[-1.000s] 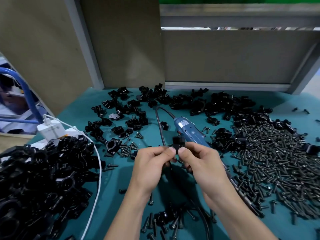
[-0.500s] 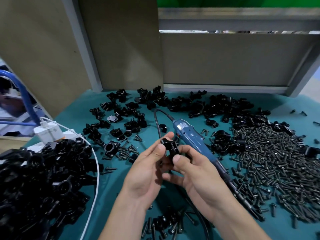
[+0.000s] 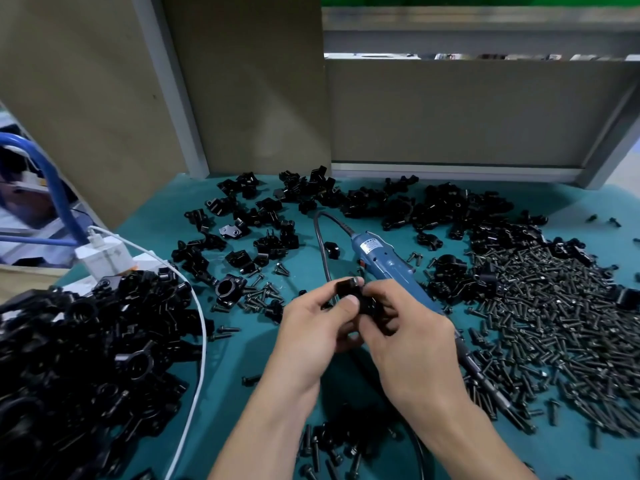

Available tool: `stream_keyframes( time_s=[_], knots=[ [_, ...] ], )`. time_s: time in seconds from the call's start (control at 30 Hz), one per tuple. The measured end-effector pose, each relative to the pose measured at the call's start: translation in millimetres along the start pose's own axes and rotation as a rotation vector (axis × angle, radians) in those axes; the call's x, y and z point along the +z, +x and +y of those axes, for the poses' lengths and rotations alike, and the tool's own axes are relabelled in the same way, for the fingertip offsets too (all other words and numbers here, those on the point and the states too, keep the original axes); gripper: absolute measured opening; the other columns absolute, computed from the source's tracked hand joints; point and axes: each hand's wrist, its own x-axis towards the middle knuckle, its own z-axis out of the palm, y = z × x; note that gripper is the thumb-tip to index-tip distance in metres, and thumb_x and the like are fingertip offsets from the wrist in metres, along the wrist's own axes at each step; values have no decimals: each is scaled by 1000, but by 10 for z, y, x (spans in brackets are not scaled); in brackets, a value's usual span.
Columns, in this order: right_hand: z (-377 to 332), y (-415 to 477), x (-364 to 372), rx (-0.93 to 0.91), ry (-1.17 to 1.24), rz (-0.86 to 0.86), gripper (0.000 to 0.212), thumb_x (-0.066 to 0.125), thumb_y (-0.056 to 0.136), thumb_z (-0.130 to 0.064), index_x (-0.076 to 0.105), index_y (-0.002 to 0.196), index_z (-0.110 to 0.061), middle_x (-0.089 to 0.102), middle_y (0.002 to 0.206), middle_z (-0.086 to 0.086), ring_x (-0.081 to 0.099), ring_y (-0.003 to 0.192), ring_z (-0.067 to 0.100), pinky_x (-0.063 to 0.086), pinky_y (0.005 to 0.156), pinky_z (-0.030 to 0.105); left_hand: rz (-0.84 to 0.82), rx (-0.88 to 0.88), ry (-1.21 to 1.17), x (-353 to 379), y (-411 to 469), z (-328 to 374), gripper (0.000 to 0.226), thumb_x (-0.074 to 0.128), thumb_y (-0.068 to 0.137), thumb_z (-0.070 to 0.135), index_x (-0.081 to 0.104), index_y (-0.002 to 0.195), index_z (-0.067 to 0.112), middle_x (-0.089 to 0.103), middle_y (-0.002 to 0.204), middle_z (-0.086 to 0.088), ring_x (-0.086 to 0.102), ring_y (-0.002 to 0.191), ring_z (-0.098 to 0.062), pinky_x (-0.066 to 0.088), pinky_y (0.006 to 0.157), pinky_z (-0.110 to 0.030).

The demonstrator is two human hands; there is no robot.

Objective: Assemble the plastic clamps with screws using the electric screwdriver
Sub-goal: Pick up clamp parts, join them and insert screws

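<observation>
Few loose screws [image 3: 329, 441] nearest, on teal mat [image 3: 235, 355]. Left hand [image 3: 311, 327] and right hand [image 3: 408, 341] both pinching small black clamp [image 3: 353, 292] above mat, mid-table. Half second back left fingers looked looser; now curled tight, thumb on top. Guessing halves getting pressed together, screw not driven yet. Electric screwdriver [image 3: 381, 261] lying just behind, untouched. Big screw pile [image 3: 554, 323] right, spare clamp parts [image 3: 381, 202] at back.

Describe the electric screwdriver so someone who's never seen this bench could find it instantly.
On the teal tabletop, look left of the big screw pile, just beyond the right hand. The electric screwdriver lies slanted there: the only blue item among black parts, trailing a black cord.
</observation>
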Motion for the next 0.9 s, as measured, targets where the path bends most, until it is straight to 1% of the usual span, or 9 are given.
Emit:
stream_keyframes(
  time_s=[0.1, 0.17, 0.23, 0.33, 0.43, 0.57, 0.77, 0.83, 0.9],
  knots=[
    [-104, 4, -73, -45, -95, -45, 41, 78, 88, -33, 60, 122, -46, 63, 103, -31, 60, 97, -8, 48, 88, 14, 212, 12, -270, -61, 18, 65, 30, 57, 99, -1, 79, 96, 19, 80, 98, -9, 75, 84, -19, 62, 73, -26],
    [-221, -13, -146, -112, -133, -343, 40, 74, 87, -46, 58, 124, -46, 54, 120, -35, 48, 111, -15, 37, 102, 15, 407, 87, -397, -172, 43, 115, 24, 56, 100, -1, 74, 104, 15, 81, 97, -7, 78, 88, -19, 63, 76, -28],
    [-315, -116, -91, -202, -242, -696, 48, 69, 85, -55, 54, 129, -43, 49, 137, -23, 37, 125, -7, 22, 121, 27, 572, 164, -521, -309, 76, 154, 23, 55, 101, -2, 72, 104, 13, 80, 93, -7, 77, 84, -18, 62, 72, -25],
    [-295, -374, 186, -338, -440, -975, 82, 61, 92, -57, 17, 159, -41, 5, 170, -7, -5, 152, 5, -15, 118, 31, 692, 218, -595, -455, 118, 163, 23, 54, 101, -2, 71, 99, 13, 76, 90, -6, 73, 81, -18, 60, 69, -24],
    [-162, -439, 357, -325, -493, -902, 78, 45, 100, -55, 0, 162, -41, -11, 173, -9, -12, 158, 16, -20, 119, 34, 717, 228, -608, -503, 141, 147, 23, 54, 100, -1, 71, 96, 15, 75, 84, -4, 71, 79, -18, 59, 69, -24],
    [-12, -226, 363, -368, -632, -673, 59, 28, 109, -42, 6, 163, -35, 4, 173, -1, -3, 159, 24, -10, 125, 41, 725, 224, -617, -502, 151, 142, 26, 54, 100, 0, 72, 94, 17, 75, 86, -5, 71, 75, -16, 58, 67, -23],
    [15, 34, 262, -200, -763, -579, 52, 31, 110, -24, 19, 160, -19, 19, 169, 7, 12, 157, 29, 14, 126, 41, 746, 180, -643, -535, 148, 130, 23, 57, 99, 0, 72, 95, 17, 77, 75, 0, 72, 67, -12, 59, 66, -24],
    [-49, 2, 247, -222, -795, -541, 41, 40, 103, -13, 39, 143, -18, 45, 152, 6, 37, 141, 29, 29, 114, 37, 739, 167, -633, -530, 164, 125, 24, 56, 99, -1, 72, 94, 17, 77, 72, 1, 71, 65, -11, 58, 63, -22],
    [-150, -32, 206, -227, -803, -583, 44, 40, 76, 3, 47, 112, -20, 62, 119, 3, 51, 113, 26, 33, 91, 34, 721, 158, -604, -505, 181, 112, 25, 56, 99, -1, 72, 92, 17, 75, 69, 2, 69, 63, -10, 56, 60, -20]
  ],
)
